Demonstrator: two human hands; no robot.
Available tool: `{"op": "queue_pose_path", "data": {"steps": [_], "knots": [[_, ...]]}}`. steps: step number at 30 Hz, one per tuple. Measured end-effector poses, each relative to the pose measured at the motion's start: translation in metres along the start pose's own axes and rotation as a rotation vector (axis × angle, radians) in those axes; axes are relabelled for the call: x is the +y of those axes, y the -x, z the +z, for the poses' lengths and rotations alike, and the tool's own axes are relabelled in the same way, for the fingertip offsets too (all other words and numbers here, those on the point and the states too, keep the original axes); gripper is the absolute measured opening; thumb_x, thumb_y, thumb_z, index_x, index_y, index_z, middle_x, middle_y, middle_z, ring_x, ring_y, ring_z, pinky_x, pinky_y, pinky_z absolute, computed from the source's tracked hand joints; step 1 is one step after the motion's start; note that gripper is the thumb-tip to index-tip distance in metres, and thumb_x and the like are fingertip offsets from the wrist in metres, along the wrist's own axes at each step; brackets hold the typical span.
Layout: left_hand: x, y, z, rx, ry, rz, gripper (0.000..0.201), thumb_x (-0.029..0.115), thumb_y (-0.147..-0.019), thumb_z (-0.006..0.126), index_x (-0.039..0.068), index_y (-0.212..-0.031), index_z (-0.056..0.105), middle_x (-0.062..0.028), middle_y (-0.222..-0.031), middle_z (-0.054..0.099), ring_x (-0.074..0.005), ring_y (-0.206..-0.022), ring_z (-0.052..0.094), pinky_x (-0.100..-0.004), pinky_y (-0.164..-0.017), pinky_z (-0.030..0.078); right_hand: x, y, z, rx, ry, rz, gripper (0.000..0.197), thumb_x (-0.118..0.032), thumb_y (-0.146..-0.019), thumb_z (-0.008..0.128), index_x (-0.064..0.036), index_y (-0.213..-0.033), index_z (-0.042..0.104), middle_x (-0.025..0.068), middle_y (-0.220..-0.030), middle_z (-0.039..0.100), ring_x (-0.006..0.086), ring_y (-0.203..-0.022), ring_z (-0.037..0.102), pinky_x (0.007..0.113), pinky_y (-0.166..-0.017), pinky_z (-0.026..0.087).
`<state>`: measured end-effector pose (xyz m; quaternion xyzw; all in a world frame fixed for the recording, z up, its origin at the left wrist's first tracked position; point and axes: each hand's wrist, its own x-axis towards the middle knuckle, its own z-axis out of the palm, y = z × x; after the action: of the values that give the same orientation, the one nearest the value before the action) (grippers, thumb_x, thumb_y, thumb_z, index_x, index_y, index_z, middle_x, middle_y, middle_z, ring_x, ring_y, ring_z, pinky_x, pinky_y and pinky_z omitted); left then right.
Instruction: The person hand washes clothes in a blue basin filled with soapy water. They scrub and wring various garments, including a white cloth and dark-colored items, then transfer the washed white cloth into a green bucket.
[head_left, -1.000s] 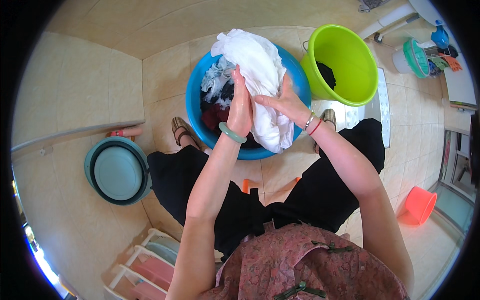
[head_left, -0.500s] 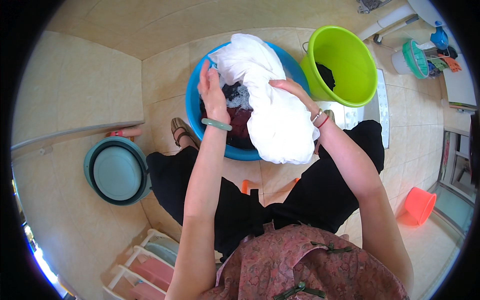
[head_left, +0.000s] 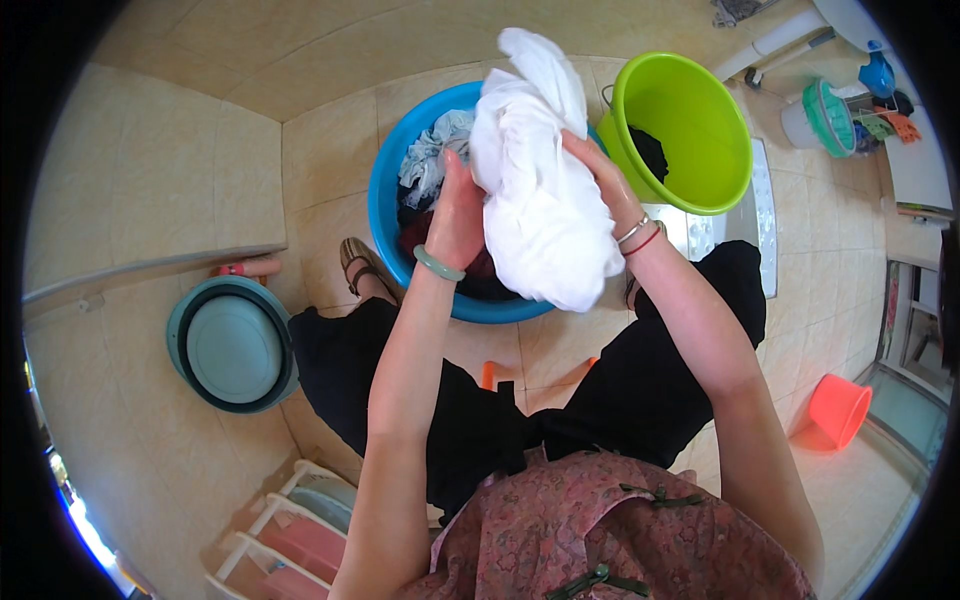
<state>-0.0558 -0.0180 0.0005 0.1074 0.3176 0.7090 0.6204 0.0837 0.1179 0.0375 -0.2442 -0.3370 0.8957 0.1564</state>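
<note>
A wet white cloth hangs bunched above a blue wash basin. My left hand grips its left side, a pale green bangle on the wrist. My right hand grips its right side, with thin bracelets on the wrist. Inside the basin lie a light blue-grey garment and dark clothes. A lime green bucket stands just right of the basin with a dark item inside.
A teal round basin sits on the tiled floor at left. An orange small bucket stands at right. A white and pink rack is at lower left. A ribbed washboard lies beside the green bucket.
Both hands have regathered the white cloth, which hung spread and low half a second ago, into a tighter upright bundle, with the left hand back on it.
</note>
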Motion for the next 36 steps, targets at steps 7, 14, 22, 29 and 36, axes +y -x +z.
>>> {"op": "queue_pose_path", "data": {"steps": [7, 14, 22, 29, 36], "knots": [[-0.015, 0.014, 0.010, 0.109, -0.025, -0.049, 0.066, 0.029, -0.096, 0.058, 0.009, -0.149, 0.024, -0.0085, -0.141, 0.045, -0.0220, -0.130, 0.044, -0.0360, -0.107, 0.038, -0.003, -0.009, -0.003, 0.106, 0.298, -0.120, 0.079, -0.042, -0.086, 0.070, 0.0013, -0.142, 0.035, 0.0147, -0.136, 0.050, 0.0213, -0.122, 0.051, 0.033, -0.103, 0.041], [-0.022, -0.006, 0.042, 0.113, -0.019, 0.014, 0.064, 0.019, -0.094, 0.062, 0.007, -0.147, 0.028, -0.0116, -0.138, 0.048, -0.0235, -0.124, 0.051, -0.0367, -0.100, 0.046, -0.027, 0.004, -0.012, 0.275, 0.450, -0.304, 0.086, -0.046, -0.086, 0.068, 0.0066, -0.142, 0.030, 0.0193, -0.139, 0.045, 0.0253, -0.128, 0.044, 0.033, -0.109, 0.032], [-0.057, -0.086, 0.134, -0.038, -0.050, -0.090, 0.051, 0.027, -0.097, 0.056, 0.005, -0.140, 0.039, -0.0101, -0.132, 0.055, -0.0207, -0.120, 0.055, -0.0362, -0.100, 0.046, -0.136, 0.035, -0.118, 0.426, 0.577, -0.044, 0.068, -0.052, -0.087, 0.062, 0.0000, -0.130, 0.055, 0.0089, -0.112, 0.065, 0.0139, -0.096, 0.062, 0.028, -0.088, 0.048], [-0.141, -0.170, 0.144, 0.149, -0.025, -0.133, 0.067, 0.011, -0.092, 0.063, -0.003, -0.145, 0.024, -0.0173, -0.138, 0.047, -0.0285, -0.124, 0.051, -0.0416, -0.099, 0.048, -0.171, 0.040, -0.216, 0.352, 0.299, 0.113, 0.061, -0.047, -0.092, 0.060, -0.0040, -0.135, 0.051, 0.0084, -0.127, 0.060, 0.0157, -0.111, 0.061, 0.029, -0.096, 0.048], [-0.210, -0.236, 0.124, 0.359, -0.045, 0.041, 0.082, 0.003, -0.092, 0.059, 0.003, -0.151, 0.002, -0.0182, -0.144, 0.037, -0.0289, -0.125, 0.047, -0.0423, -0.103, 0.043, -0.179, 0.021, -0.242, 0.391, 0.563, 0.027, 0.061, -0.039, -0.090, 0.066, 0.0013, -0.133, 0.051, 0.0091, -0.127, 0.059, 0.0166, -0.113, 0.058, 0.029, -0.099, 0.044]]}}
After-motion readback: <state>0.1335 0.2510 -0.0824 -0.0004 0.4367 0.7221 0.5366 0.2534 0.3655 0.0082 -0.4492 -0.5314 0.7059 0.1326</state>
